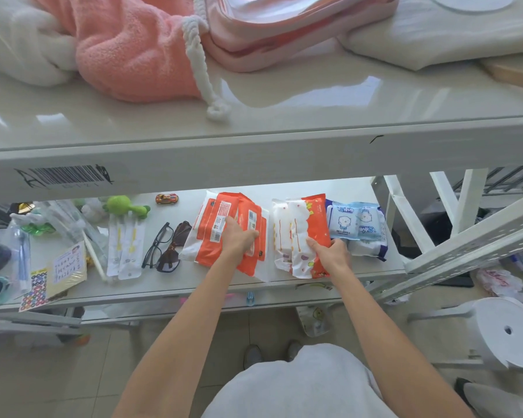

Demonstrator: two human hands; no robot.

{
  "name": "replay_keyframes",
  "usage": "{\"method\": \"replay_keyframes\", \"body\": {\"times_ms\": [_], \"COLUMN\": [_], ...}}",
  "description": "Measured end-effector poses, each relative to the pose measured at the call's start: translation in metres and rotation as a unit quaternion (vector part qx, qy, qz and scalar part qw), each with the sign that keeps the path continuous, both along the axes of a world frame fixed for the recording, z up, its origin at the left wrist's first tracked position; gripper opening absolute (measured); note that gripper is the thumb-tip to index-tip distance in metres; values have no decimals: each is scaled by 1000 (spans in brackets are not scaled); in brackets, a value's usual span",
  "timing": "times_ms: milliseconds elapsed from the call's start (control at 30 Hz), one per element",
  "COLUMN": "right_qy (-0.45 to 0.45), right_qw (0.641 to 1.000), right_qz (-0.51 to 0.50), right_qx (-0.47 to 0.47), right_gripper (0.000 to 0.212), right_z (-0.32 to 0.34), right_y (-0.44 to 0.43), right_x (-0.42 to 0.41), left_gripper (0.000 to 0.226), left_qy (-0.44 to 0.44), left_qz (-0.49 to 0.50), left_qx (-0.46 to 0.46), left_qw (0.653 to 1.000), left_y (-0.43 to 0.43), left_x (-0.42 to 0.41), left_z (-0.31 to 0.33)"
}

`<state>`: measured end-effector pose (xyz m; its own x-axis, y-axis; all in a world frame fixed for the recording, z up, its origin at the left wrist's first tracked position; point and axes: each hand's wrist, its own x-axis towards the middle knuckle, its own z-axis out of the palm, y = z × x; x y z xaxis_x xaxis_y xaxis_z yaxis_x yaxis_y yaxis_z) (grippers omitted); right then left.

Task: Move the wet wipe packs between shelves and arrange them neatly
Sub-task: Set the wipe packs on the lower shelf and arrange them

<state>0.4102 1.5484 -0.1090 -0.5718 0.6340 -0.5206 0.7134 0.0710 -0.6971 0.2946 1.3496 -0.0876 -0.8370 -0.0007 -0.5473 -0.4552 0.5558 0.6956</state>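
Observation:
On the lower white shelf (pixel 284 185) lie several wet wipe packs. Orange-and-white packs (pixel 212 233) overlap in a loose pile at the middle; my left hand (pixel 237 238) rests on top of them, fingers gripping one pack's edge. To their right sit white-and-orange packs with small prints (pixel 290 233); my right hand (pixel 329 251) holds their near right corner. Small blue wet wipe packs (pixel 355 223) lie at the shelf's right end, untouched.
Black glasses (pixel 159 244), sunglasses (pixel 175 248), a toy car (pixel 167 198), a green toy (pixel 124 206), packaged items and sticker sheets fill the shelf's left part. The upper shelf (pixel 254 125) holds pink and white towels. A white paper roll (pixel 501 330) stands on the floor at right.

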Motion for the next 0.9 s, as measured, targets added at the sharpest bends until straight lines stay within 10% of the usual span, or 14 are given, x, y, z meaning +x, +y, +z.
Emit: {"method": "replay_keyframes", "body": {"times_ms": [200, 433, 900], "right_qy": [7, 10, 38], "right_qw": [1000, 993, 957], "right_qz": [15, -9, 24], "right_qx": [-26, -116, -287], "right_gripper": [47, 43, 20], "right_z": [-3, -3, 17], "right_y": [-10, -17, -36], "right_x": [-6, -22, -26], "left_gripper": [64, 56, 59], "left_qy": [153, 38, 147], "left_qz": [-77, -124, -106], "left_qx": [-152, -4, -6], "left_qw": [973, 992, 983], "left_y": [11, 23, -7], "left_x": [20, 33, 56], "left_z": [10, 2, -35]}}
